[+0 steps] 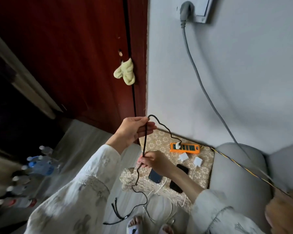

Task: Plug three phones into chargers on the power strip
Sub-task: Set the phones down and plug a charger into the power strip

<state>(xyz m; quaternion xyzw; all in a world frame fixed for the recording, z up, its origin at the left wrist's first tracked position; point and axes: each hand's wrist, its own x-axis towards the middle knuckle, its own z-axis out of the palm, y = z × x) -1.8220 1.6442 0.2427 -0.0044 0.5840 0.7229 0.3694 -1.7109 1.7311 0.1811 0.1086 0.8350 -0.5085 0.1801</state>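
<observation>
Up near the dark red wooden door point(66, 56), our left hand point(134, 130) is raised, its fingers point(149, 128) curled loosely round the thin black braided charging cable point(144, 146), which loops over them. Lower down, our right hand point(152, 162) pinches the same cable between thumb and fingertips, so a straight stretch runs between both hands. From the left hand the cable snakes down to a white charger plug point(177, 146) seated in the left end of the orange power strip point(184, 147), which lies on a beige floral lace cloth point(159, 141) against the pale wall. The cable's free end dangles below the right hand and splits into several short black connector tips point(116, 211).

Two loose white charger blocks point(190, 158) lie just in front of the strip, with thin white cables point(159, 188) trailing off the cloth edge. Three dark phones point(169, 177) lie near the right wrist. A grey cord point(198, 78) runs up the wall.
</observation>
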